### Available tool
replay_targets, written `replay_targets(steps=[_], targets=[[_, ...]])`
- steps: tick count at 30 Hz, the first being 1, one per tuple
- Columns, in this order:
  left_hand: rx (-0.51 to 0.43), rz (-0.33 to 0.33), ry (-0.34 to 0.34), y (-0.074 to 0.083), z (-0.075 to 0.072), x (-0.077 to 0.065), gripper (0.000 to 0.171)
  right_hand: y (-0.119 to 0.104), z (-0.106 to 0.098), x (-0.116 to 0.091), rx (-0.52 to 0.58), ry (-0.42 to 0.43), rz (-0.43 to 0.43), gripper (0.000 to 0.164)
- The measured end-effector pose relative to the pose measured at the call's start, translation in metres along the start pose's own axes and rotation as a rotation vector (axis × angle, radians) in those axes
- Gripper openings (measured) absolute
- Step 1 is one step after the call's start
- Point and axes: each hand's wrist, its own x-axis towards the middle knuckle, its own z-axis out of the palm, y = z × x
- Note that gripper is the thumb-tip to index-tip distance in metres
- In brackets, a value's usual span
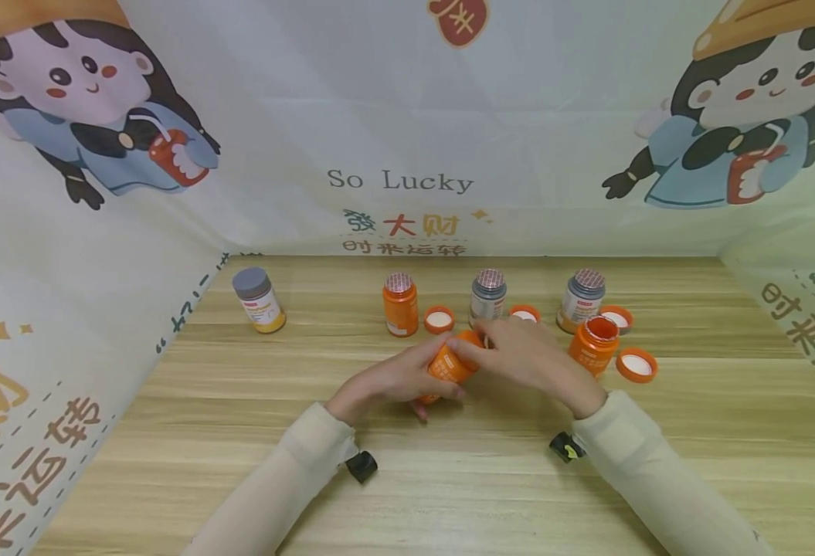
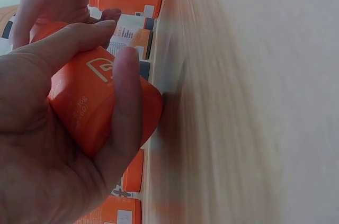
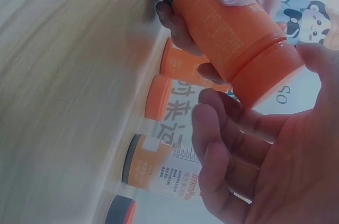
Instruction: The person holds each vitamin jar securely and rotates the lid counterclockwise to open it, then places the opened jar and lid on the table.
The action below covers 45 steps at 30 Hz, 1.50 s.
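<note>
My left hand [image 1: 407, 374] grips an orange bottle [image 1: 449, 364] low over the table, tilted, with its base toward me on the left. In the left wrist view, thumb and fingers wrap the bottle [image 2: 85, 99]. An orange cap [image 3: 267, 75] sits on its neck, with a thin gap line below it in the right wrist view. My right hand [image 1: 525, 351] holds this cap at its edge, thumb on one side and curled fingers on the other.
Behind stand an orange bottle [image 1: 401, 309] and two grey-topped bottles [image 1: 488, 297], [image 1: 583, 297] with patterned seals. An uncapped orange bottle [image 1: 593, 347] is right of my right hand. Upturned caps [image 1: 439, 319], [image 1: 636, 364] lie beside them. A grey-capped bottle [image 1: 259, 301] stands far left.
</note>
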Motion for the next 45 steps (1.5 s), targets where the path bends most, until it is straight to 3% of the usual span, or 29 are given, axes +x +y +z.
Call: replay_targets(steps=[8,16,26,37,45], targets=[[0.009,-0.008,-0.004,0.0028,-0.0003,-0.0010,0.066,0.0017,-0.0011,0.0000,-0.030,-0.036,-0.008,0.050],[0.018,-0.009,-0.011,0.0042,0.0007,-0.0019,0.066,0.0015,-0.0021,-0.0009,-0.014,-0.070,-0.030,0.063],[0.021,0.008,-0.016,0.0031,0.0006,-0.0020,0.065,0.0003,-0.0027,-0.0001,-0.011,-0.084,-0.039,0.053],[0.007,-0.006,-0.010,0.0002,-0.0001,-0.0010,0.067,0.0022,-0.0047,-0.0024,0.019,-0.070,-0.032,0.073],[0.022,0.001,-0.020,0.0025,0.0003,-0.0009,0.062,0.0055,-0.0073,-0.0033,-0.016,-0.085,-0.062,0.068]])
